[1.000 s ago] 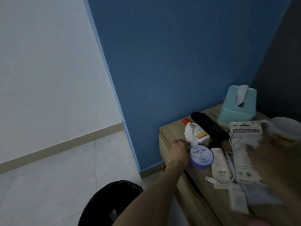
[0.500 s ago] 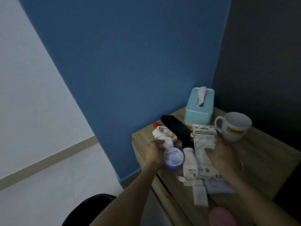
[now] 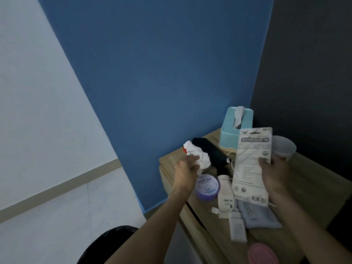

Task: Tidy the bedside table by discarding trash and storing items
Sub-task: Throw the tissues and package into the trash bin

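My left hand grips a crumpled white tissue lifted just above the wooden bedside table. My right hand holds an empty scissors packaging card raised above the table's middle. Under the tissue peeks the red cap of a small bottle. A purple cream jar and a white lotion bottle lie near the table's front left. A black bin bag sits on the floor below my left arm.
A teal tissue box stands at the back against the blue wall, a white mug to its right. A black case, a charger with cable, a blue-grey packet and a pink round thing also lie on the table.
My left hand has picked the crumpled tissue up off the table. My right hand has lifted the scissors card. The view has swung to the right.
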